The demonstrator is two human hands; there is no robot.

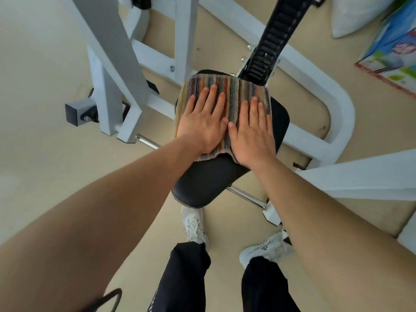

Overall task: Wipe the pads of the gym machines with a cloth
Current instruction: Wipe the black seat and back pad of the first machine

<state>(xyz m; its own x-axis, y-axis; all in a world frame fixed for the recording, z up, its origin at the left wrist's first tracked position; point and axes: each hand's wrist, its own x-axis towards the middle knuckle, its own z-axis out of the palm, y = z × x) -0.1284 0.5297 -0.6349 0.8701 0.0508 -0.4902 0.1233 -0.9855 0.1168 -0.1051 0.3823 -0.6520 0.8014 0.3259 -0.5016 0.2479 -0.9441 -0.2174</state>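
Cloth pressed flat on the pad by both hands.

The striped cloth is spread over the far half of the black pad and is held down by the left hand and the right hand, side by side, palms flat and fingers straight; nothing is gripped. The near half of the pad lies bare, and whether it has been wiped cannot be told. The wipe is judged to be under way, with other pads out of view. A printed box is seen on the floor at the upper right; its contents are hidden.
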